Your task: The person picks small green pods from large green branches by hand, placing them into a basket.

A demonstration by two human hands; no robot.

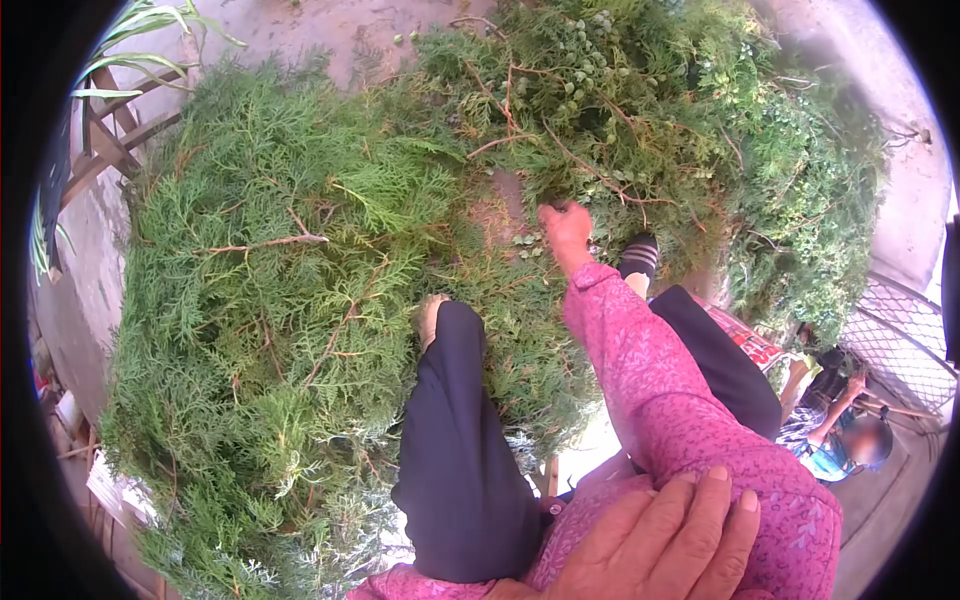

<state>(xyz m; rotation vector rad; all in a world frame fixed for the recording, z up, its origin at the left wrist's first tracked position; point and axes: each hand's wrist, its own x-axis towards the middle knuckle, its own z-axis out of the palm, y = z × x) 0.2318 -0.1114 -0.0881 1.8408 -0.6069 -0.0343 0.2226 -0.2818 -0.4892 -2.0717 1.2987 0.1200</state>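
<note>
My right hand reaches forward, low over the cut green branches, its fingers closed. Something small and dark shows at the fingers, too small to name. Leafy sprigs and thin brown twigs surround this hand, beside a small patch of ground. My left hand lies flat across the upper part of my right pink sleeve, its fingers extended and holding nothing.
A large mound of green branches spreads on the left. My dark-trousered legs straddle the middle. At the lower right another person is near wire mesh. A wooden frame stands at the upper left.
</note>
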